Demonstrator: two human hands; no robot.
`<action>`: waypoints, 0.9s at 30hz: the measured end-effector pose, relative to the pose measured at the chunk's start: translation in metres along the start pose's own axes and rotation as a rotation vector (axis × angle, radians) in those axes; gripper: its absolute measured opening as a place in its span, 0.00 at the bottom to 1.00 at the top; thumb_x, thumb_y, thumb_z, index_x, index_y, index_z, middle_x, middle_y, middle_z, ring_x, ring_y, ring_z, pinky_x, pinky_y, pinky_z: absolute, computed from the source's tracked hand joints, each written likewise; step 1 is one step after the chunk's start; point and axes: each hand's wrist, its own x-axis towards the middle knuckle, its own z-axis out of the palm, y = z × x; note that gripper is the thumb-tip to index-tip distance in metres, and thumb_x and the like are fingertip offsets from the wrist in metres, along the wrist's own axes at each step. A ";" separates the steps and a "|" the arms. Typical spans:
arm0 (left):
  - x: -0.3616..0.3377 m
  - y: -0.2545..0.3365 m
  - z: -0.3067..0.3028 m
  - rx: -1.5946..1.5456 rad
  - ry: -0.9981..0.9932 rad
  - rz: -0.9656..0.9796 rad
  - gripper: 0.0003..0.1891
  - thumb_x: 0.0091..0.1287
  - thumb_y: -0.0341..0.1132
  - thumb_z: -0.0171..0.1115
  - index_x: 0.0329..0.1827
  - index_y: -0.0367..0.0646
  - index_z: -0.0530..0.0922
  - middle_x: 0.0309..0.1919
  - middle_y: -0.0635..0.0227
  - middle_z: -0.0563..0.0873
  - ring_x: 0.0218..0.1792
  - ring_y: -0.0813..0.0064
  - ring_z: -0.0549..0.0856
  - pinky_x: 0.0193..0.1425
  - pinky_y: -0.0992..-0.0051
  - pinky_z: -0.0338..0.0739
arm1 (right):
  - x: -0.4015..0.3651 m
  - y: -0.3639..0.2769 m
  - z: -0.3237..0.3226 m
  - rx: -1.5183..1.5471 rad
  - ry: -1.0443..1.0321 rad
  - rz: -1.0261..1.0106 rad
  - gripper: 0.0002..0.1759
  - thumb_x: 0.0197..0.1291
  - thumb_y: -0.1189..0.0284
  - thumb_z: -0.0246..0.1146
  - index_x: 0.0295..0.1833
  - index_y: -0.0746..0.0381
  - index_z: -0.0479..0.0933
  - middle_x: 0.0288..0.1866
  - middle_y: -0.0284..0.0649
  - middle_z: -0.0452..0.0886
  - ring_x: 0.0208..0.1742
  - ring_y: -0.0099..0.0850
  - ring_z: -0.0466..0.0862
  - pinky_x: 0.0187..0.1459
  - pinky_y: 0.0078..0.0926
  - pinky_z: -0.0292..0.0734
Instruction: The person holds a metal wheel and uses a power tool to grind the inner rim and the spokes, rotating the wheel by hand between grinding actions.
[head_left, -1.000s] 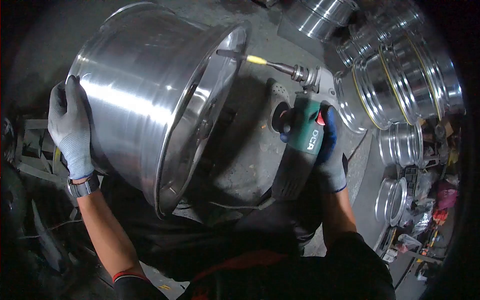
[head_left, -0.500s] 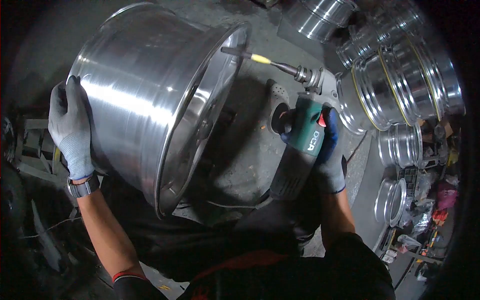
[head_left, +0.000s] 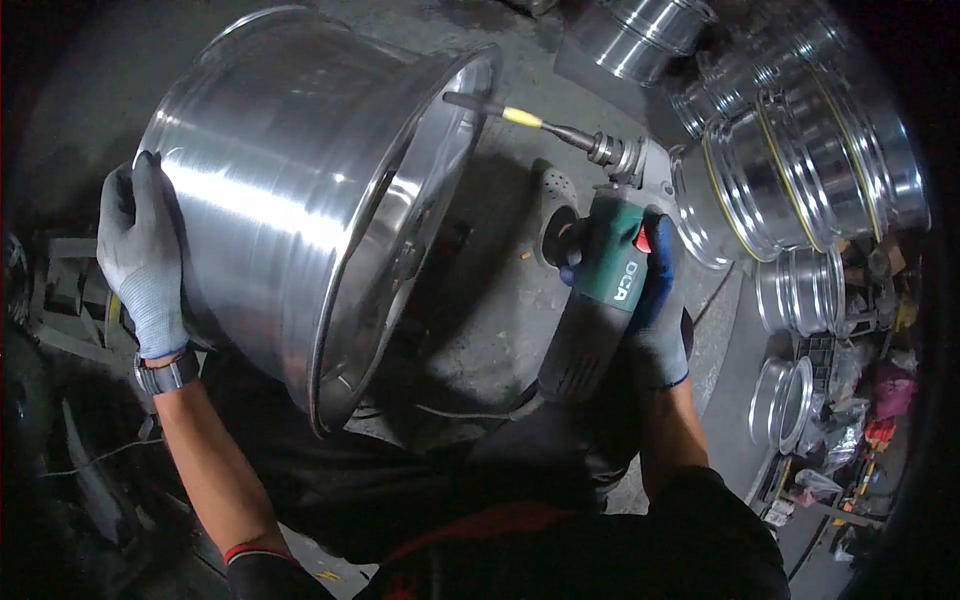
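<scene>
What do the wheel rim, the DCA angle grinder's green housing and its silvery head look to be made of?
Wheel rim: bare metal, possibly aluminium, brushed to semi-polished; bright highlights and fine streaks show it.
Green housing: probably moulded plastic, satin; its colour is even, with soft shine.
Silvery head: likely cast metal, duller than the rim, from its grey sheen.

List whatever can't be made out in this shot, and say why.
All in the head view, now:
- Right hand: the palm, hidden behind the power tool.
- Wheel: its underside and much of its inside, hidden by its own barrel and lip.
- Uppermost background rim: its top, cut off by the picture's upper edge.
- Clear bags at far right: contents, too small and dim to tell.
</scene>
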 end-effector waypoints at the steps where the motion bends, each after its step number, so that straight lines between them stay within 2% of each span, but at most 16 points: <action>1: 0.001 -0.001 0.000 0.005 -0.003 0.004 0.25 0.79 0.53 0.58 0.61 0.38 0.81 0.50 0.53 0.89 0.48 0.64 0.86 0.57 0.67 0.77 | 0.001 0.000 -0.002 0.000 0.001 -0.001 0.37 0.78 0.44 0.51 0.69 0.67 0.74 0.54 0.51 0.86 0.50 0.42 0.90 0.55 0.45 0.88; 4: 0.002 -0.004 0.001 0.019 -0.005 0.005 0.25 0.79 0.53 0.58 0.61 0.38 0.81 0.50 0.53 0.89 0.48 0.64 0.86 0.58 0.67 0.77 | 0.002 0.001 -0.008 -0.014 -0.034 0.001 0.36 0.79 0.44 0.51 0.70 0.67 0.74 0.55 0.51 0.85 0.51 0.42 0.90 0.56 0.46 0.88; 9: 0.002 -0.007 0.002 -0.014 -0.025 -0.009 0.25 0.79 0.54 0.58 0.61 0.39 0.82 0.50 0.55 0.89 0.49 0.65 0.86 0.58 0.67 0.77 | -0.001 -0.002 0.005 0.024 0.044 0.004 0.35 0.79 0.46 0.51 0.69 0.67 0.74 0.56 0.52 0.85 0.51 0.44 0.90 0.55 0.46 0.89; 10: 0.003 -0.012 0.006 0.037 0.044 0.028 0.25 0.79 0.53 0.58 0.60 0.39 0.82 0.50 0.56 0.89 0.48 0.66 0.85 0.57 0.68 0.77 | 0.000 -0.002 0.002 0.023 0.046 0.002 0.35 0.79 0.46 0.51 0.69 0.67 0.74 0.56 0.52 0.85 0.51 0.44 0.90 0.55 0.46 0.89; 11: 0.003 -0.015 0.008 0.087 0.115 0.064 0.24 0.80 0.53 0.58 0.60 0.39 0.82 0.49 0.57 0.89 0.47 0.68 0.85 0.57 0.69 0.77 | 0.000 -0.001 -0.003 -0.018 0.004 -0.019 0.35 0.79 0.46 0.51 0.69 0.68 0.74 0.55 0.52 0.85 0.50 0.43 0.90 0.54 0.45 0.89; 13: 0.002 -0.006 0.003 0.036 0.056 0.027 0.23 0.80 0.52 0.58 0.60 0.39 0.82 0.49 0.57 0.89 0.47 0.68 0.85 0.57 0.69 0.77 | -0.001 0.000 -0.005 -0.060 -0.040 -0.040 0.34 0.79 0.47 0.52 0.68 0.68 0.74 0.54 0.52 0.85 0.49 0.43 0.90 0.54 0.45 0.89; 14: 0.001 -0.003 0.001 -0.012 -0.003 -0.010 0.23 0.80 0.51 0.58 0.61 0.39 0.82 0.49 0.57 0.89 0.47 0.69 0.85 0.57 0.69 0.77 | -0.004 0.001 -0.003 -0.115 -0.008 -0.011 0.34 0.79 0.47 0.52 0.67 0.68 0.74 0.53 0.51 0.86 0.49 0.42 0.90 0.53 0.45 0.90; 18: 0.001 -0.002 0.001 0.041 0.016 0.009 0.23 0.80 0.51 0.59 0.61 0.39 0.82 0.49 0.56 0.89 0.47 0.69 0.85 0.57 0.69 0.77 | -0.009 0.002 0.006 -0.256 0.045 0.021 0.32 0.79 0.48 0.51 0.65 0.68 0.75 0.49 0.49 0.86 0.46 0.41 0.91 0.52 0.43 0.90; 21: 0.002 -0.005 0.002 -0.007 -0.003 0.002 0.24 0.80 0.52 0.59 0.61 0.38 0.82 0.50 0.56 0.89 0.48 0.68 0.85 0.57 0.69 0.77 | -0.009 -0.002 0.018 -0.192 0.142 0.029 0.32 0.79 0.47 0.51 0.65 0.68 0.75 0.49 0.48 0.86 0.46 0.40 0.90 0.51 0.41 0.90; 24: 0.001 0.001 0.000 0.007 0.023 -0.006 0.25 0.80 0.51 0.59 0.61 0.36 0.81 0.51 0.56 0.89 0.49 0.69 0.85 0.59 0.69 0.77 | 0.002 0.003 0.015 -0.027 0.059 -0.032 0.30 0.79 0.49 0.51 0.64 0.67 0.76 0.49 0.48 0.86 0.45 0.39 0.90 0.50 0.39 0.90; 27: 0.002 0.000 -0.001 0.045 -0.004 -0.026 0.25 0.80 0.52 0.59 0.62 0.37 0.81 0.52 0.56 0.89 0.51 0.68 0.86 0.60 0.69 0.76 | -0.004 0.001 0.014 -0.186 0.012 -0.065 0.30 0.80 0.50 0.50 0.63 0.67 0.76 0.50 0.47 0.86 0.46 0.39 0.90 0.50 0.39 0.89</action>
